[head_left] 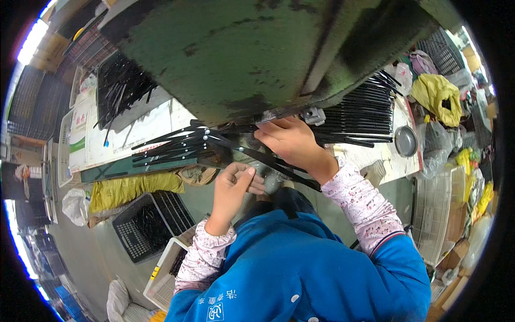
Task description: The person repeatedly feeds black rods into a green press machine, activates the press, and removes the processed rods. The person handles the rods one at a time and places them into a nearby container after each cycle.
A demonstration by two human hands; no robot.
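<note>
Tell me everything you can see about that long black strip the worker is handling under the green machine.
The black strip is long, thin, flat and dark, plastic or metal by its look. It lies slanted, running from under the green machine down to the right. The right hand rests over its upper stretch; the left hand, fingers curled, sits just below it. Similar strips fan out to the left.

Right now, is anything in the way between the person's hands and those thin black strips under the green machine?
Nothing visible. The right hand already rests on a long black strip that runs slanting beneath it. The left hand hovers just below, fingers curled, near the fan of black strips on the bench. The green machine hangs above both.
</note>
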